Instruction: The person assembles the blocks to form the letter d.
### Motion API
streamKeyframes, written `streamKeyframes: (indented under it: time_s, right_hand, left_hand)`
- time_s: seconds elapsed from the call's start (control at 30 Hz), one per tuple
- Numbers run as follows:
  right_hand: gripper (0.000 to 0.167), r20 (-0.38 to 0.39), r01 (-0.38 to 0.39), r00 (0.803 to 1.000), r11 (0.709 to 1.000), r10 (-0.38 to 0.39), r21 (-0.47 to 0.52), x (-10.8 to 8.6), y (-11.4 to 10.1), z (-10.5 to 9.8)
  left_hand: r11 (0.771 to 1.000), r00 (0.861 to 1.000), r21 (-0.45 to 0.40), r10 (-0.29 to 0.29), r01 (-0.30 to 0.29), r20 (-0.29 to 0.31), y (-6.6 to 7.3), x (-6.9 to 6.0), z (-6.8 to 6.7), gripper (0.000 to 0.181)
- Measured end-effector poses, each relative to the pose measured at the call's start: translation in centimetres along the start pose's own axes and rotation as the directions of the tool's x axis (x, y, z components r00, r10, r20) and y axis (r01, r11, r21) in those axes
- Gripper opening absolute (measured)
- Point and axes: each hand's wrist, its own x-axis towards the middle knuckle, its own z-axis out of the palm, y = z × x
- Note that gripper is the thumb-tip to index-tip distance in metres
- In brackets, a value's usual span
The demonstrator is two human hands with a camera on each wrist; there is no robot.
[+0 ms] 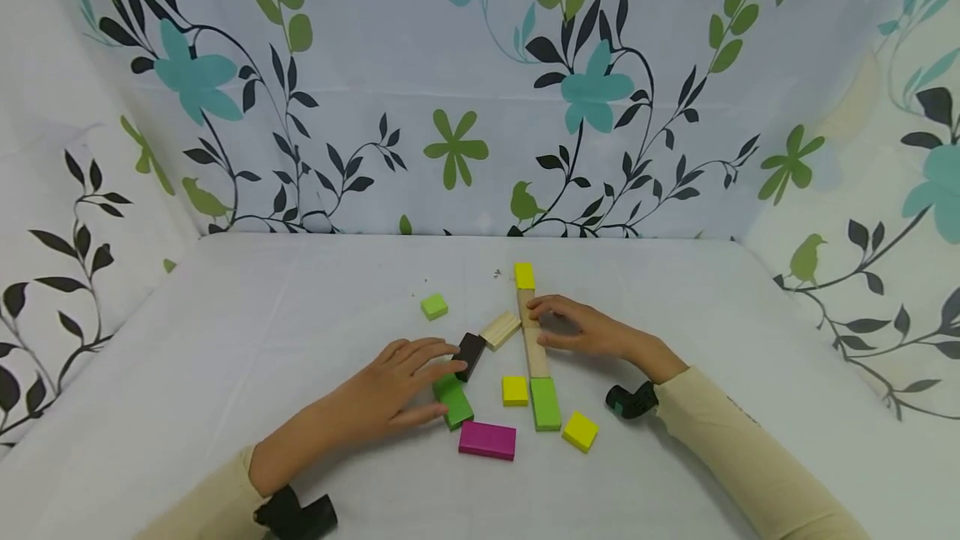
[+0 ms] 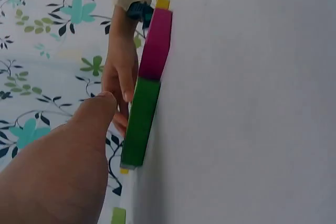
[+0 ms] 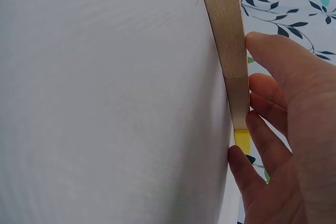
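Observed: beyond the magenta block, my left hand partly covers a green block; left sleeve cut off.

Here's bare wood: the long tan block shows fine dark flecks, smooth and matt, no paint at all. Beside it, the pale block is raw wood too, streaked with grain. Now colour: the green block and magenta block look smooth, evenly coated. Underneath, the surface wears matt white cloth, faintly creased; behind, printed cloth. The sleeve is soft, matt fabric.
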Motion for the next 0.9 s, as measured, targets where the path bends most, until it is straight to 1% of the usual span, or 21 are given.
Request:
streamKeyframes:
  time_s: [0.1,0.23,0.33,0.43,0.57,0.67,0.73,0.83,0.9]
  right_hand:
    - [0.036,0.004,-0.002,1.0,1.0,0.002,0.007,0.0,-0.1,0.1]
    - [0.037,-0.002,0.015,1.0,1.0,-0.015,-0.004,-0.1,0.1,0.1]
    - [0.037,-0.009,0.037,0.999,0.999,-0.037,-0.026,-0.1,0.2,0.1]
    - [0.037,-0.015,0.052,0.999,0.998,-0.053,-0.033,-0.2,0.2,0.1]
    - [0.038,-0.005,0.025,1.0,1.0,-0.025,-0.005,-0.1,-0.1,0.0]
    - [0.037,0.001,0.01,1.0,1.0,-0.01,-0.005,-0.1,-0.1,0.0]
    - [0.037,0.002,0.006,1.0,1.0,-0.006,-0.009,-0.1,-0.2,0.0]
    - [0.037,0.002,0.003,1.0,1.0,-0.003,-0.016,-0.1,-0.1,-0.1]
    - [0.037,0.004,-0.003,1.0,1.0,0.003,-0.01,-0.1,-0.1,-0.1]
  left_hand:
    - [0.996,0.996,-0.008,-0.086,0.086,0.021,-1.8,0.3,0.4,0.054]
    - [0.983,0.983,-0.016,-0.184,0.184,0.03,-3.8,0.5,1.3,0.061]
    - [0.972,0.971,-0.027,-0.232,0.234,0.053,-4.7,0.5,1.7,0.064]
    - [0.968,0.966,-0.025,-0.247,0.25,0.07,-5.0,0.4,1.7,0.063]
    - [0.971,0.969,-0.019,-0.238,0.239,0.061,-4.4,-0.2,1.1,0.06]
    - [0.971,0.97,-0.013,-0.236,0.237,0.051,-3.4,-1.0,0.4,0.059]
    - [0.972,0.971,0.008,-0.236,0.236,0.046,-2.6,-1.6,-0.1,0.058]
    - [0.976,0.977,0.059,-0.21,0.209,0.024,-1.4,-2.6,-0.8,0.054]
    - [0.982,0.985,0.081,-0.17,0.169,0.006,-0.6,-3.2,-1.4,0.049]
